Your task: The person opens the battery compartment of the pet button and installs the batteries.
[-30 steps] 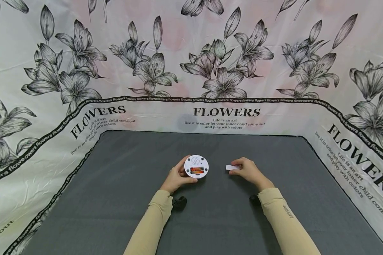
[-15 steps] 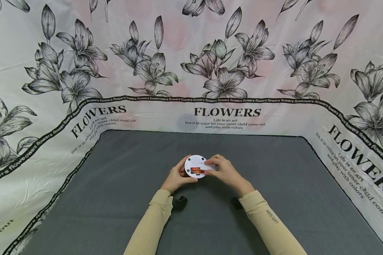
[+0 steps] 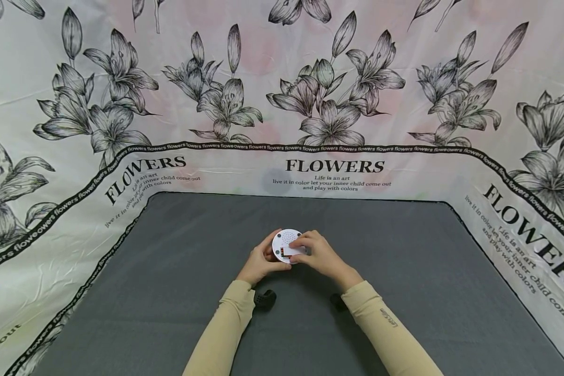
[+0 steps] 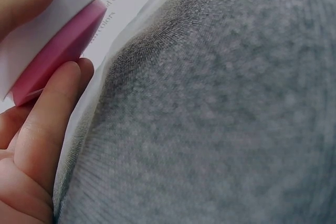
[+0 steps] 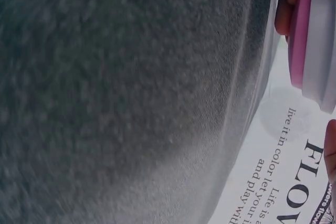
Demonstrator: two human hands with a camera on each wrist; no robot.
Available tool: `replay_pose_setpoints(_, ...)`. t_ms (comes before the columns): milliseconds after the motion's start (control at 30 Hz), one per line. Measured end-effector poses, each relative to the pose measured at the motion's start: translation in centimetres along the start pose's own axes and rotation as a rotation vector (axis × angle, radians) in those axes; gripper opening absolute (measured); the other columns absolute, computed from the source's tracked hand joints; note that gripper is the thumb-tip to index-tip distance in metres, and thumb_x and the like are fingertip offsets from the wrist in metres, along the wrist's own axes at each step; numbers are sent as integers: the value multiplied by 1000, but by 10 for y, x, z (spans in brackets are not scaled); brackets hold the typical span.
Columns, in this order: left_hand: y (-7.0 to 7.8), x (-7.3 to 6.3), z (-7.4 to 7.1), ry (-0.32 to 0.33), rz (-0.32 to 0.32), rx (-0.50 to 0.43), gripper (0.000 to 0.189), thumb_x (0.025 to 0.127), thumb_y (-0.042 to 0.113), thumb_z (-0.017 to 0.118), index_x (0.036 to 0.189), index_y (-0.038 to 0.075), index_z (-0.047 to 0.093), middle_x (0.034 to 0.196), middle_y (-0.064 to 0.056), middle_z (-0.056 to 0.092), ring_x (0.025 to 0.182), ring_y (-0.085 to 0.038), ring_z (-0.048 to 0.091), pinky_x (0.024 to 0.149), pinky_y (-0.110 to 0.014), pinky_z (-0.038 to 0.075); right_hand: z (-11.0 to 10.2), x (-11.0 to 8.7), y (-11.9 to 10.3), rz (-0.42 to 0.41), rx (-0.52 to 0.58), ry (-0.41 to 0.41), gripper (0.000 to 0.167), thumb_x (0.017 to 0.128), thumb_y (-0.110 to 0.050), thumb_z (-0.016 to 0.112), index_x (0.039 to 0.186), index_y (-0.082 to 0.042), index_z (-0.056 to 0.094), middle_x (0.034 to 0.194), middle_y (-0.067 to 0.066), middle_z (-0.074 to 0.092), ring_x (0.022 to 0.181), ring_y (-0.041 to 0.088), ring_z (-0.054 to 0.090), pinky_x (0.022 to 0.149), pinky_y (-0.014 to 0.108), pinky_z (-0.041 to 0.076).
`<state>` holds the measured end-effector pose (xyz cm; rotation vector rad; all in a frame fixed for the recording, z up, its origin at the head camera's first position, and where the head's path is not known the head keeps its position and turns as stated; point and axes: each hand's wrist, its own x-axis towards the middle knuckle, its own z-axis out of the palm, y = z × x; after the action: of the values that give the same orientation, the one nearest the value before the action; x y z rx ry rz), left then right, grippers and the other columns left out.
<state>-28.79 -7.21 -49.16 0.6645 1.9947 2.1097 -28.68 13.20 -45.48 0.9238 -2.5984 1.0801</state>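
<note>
My left hand point(image 3: 257, 265) grips a round white battery-powered device point(image 3: 284, 236) by its left side, thumb below and fingers behind. Its underside, with a patch of small holes and dark feet, faces up toward the head camera. A pink side point(image 4: 62, 51) shows in the left wrist view, with fingers pressed near it. My right hand point(image 3: 326, 259) pinches a small white battery cover point(image 3: 291, 251) between thumb and fingers. The cover overlaps the battery slot, hiding most of the batteries; only a dark and orange strip shows at its left end.
A grey cloth point(image 3: 192, 313) covers the table under both forearms. Behind and beside it hangs a white sheet point(image 3: 235, 177) printed with flowers and lettering. Dark wrist cameras point(image 3: 265, 300) sit at the inner side of each cuff.
My right hand has moved left with the battery cover, from beside the device to over its battery slot, hiding most of the batteries. My left hand and the device have stayed put.
</note>
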Motion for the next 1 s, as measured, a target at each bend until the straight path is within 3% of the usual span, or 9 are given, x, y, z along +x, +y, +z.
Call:
replay_pose_setpoints(300, 0, -1, 0, -10, 5, 7, 92, 71, -4, 77, 146, 17, 28, 116, -18, 60, 93, -24, 63, 77, -31, 50, 7, 1, 0, -37, -28, 17, 27, 72, -21, 79, 96, -10, 72, 98, 1, 58, 90, 17, 45, 75, 35, 42)
replay_pose_setpoints(567, 0, -1, 0, -10, 3, 13, 93, 72, -4, 77, 148, 9, 24, 116, -18, 60, 93, -23, 63, 76, -31, 50, 7, 3, 1, -52, -49, 15, 27, 72, -19, 79, 96, -9, 72, 97, 2, 58, 89, 17, 45, 75, 35, 41)
replay_pose_setpoints(1000, 2, -1, 2, -6, -11, 27, 93, 72, -5, 76, 148, 9, 24, 117, -17, 59, 96, -25, 62, 77, -29, 50, 8, -4, -4, -7, -24, 56, 23, 75, -19, 77, 95, -8, 72, 96, 1, 56, 86, 16, 44, 72, 34, 42)
